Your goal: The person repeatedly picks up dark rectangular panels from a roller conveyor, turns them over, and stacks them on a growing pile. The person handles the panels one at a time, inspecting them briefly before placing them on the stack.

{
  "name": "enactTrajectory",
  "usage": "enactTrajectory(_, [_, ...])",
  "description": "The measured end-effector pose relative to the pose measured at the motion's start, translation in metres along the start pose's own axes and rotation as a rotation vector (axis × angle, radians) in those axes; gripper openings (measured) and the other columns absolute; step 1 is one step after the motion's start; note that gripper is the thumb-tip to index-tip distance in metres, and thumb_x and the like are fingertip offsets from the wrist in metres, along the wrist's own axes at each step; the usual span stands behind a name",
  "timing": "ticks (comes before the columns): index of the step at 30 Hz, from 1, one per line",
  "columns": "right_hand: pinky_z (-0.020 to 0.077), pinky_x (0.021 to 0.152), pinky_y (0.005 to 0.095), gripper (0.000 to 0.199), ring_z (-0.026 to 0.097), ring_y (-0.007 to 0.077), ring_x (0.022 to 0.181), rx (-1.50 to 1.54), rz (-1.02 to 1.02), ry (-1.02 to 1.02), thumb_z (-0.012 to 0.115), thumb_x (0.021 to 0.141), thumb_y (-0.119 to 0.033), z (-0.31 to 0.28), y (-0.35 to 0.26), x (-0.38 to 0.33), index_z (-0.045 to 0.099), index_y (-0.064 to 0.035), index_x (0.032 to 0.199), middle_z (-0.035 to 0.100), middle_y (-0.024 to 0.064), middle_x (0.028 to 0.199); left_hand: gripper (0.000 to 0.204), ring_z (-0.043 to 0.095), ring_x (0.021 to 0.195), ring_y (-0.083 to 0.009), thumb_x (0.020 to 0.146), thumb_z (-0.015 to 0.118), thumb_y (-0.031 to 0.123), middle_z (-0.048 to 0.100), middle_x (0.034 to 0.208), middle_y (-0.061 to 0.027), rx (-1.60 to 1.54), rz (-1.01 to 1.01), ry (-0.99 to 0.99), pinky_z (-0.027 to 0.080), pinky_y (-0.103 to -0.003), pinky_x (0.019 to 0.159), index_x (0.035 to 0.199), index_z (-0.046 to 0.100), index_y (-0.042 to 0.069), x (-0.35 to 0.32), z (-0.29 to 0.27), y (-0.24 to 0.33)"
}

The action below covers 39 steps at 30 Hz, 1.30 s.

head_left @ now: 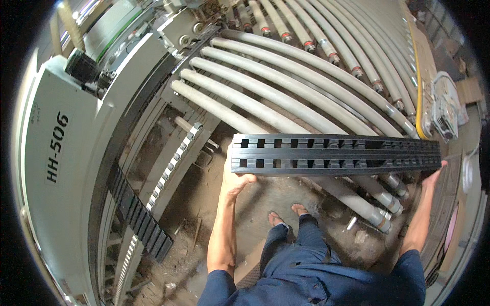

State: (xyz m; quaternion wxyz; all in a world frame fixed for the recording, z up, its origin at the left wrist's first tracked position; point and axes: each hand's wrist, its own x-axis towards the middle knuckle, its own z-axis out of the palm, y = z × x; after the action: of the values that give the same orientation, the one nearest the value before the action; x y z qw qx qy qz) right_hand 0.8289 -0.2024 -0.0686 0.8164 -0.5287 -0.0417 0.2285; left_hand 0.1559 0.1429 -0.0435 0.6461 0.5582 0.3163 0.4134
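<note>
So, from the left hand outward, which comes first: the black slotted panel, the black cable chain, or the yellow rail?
1. Black slotted panel, held in the left hand.
2. Black cable chain, lower left.
3. Yellow rail, far right.

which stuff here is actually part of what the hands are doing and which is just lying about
In hand:
- long black slotted panel, held flat at both ends
- left hand at its left end
- right hand at its right end
- grey roller conveyor beneath the panel

Lying about:
- pale grey machine housing
- black cable chain
- dirt floor debris
</note>
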Motion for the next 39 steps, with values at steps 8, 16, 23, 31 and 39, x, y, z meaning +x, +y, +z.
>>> enactTrajectory(8, [0.046, 0.103, 0.0455, 0.07, 0.055, 0.0283, 0.119, -0.15, -0.073, -0.037, 0.042, 0.095, -0.064, 0.02, 0.009, 0.005, 0.052, -0.0067, 0.135, 0.055, 0.0102, 0.134, 0.125, 0.049, 0.125, -0.0223, 0.043, 0.097, 0.046, 0.052, 0.134, -0.01, -0.078, 0.117, 0.117, 0.039, -0.038, 0.107, 0.143, 0.037, 0.003, -0.007, 0.006, 0.002])
enactTrajectory(16, [0.0448, 0.102, 0.0461, 0.071, 0.053, 0.0307, 0.121, -0.351, 0.11, -0.176, 0.039, 0.095, -0.063, 0.092, -0.005, -0.018, 0.052, -0.0059, 0.135, 0.054, 0.0126, 0.136, 0.119, 0.046, 0.124, -0.0201, 0.044, 0.096, 0.048, 0.052, 0.129, -0.009, 0.058, 0.153, 0.383, 0.034, -0.034, 0.107, 0.139, 0.041, 0.002, -0.159, 0.03, 0.013])
enactTrajectory(23, [0.0437, 0.101, 0.0458, 0.074, 0.052, 0.0322, 0.122, -0.514, 0.396, -0.557, 0.038, 0.094, -0.064, 0.216, 0.03, -0.009, 0.052, -0.0054, 0.136, 0.053, 0.0148, 0.138, 0.109, 0.048, 0.124, -0.0184, 0.053, 0.096, 0.03, 0.054, 0.132, -0.0075, -0.15, 0.148, 0.874, 0.035, -0.033, 0.108, 0.142, 0.04, -0.001, -0.382, 0.09, 0.028])
enactTrajectory(31, [0.0359, 0.108, 0.042, 0.079, 0.045, 0.0292, 0.128, -0.709, 0.711, -1.127, 0.04, 0.094, -0.069, 0.36, 0.159, -0.16, 0.047, -0.0078, 0.142, 0.046, 0.0126, 0.145, 0.097, 0.057, 0.114, -0.0189, 0.058, 0.095, 0.034, 0.061, 0.124, -0.0081, -0.382, 0.192, 1.67, 0.044, -0.035, 0.102, 0.136, 0.049, -0.001, -0.634, 0.289, -0.004])
enactTrajectory(39, [0.0376, 0.107, 0.0428, 0.092, 0.047, 0.0301, 0.128, -0.869, 0.933, -1.844, 0.041, 0.089, -0.075, 0.355, 0.256, -0.5, 0.039, -0.0026, 0.145, 0.047, 0.0143, 0.142, 0.076, 0.06, 0.099, -0.0163, 0.076, 0.085, 0.032, 0.064, 0.113, -0.0042, -0.479, 0.127, 2.41, 0.049, -0.032, 0.087, 0.135, 0.049, 0.001, -0.761, 0.483, -0.042])
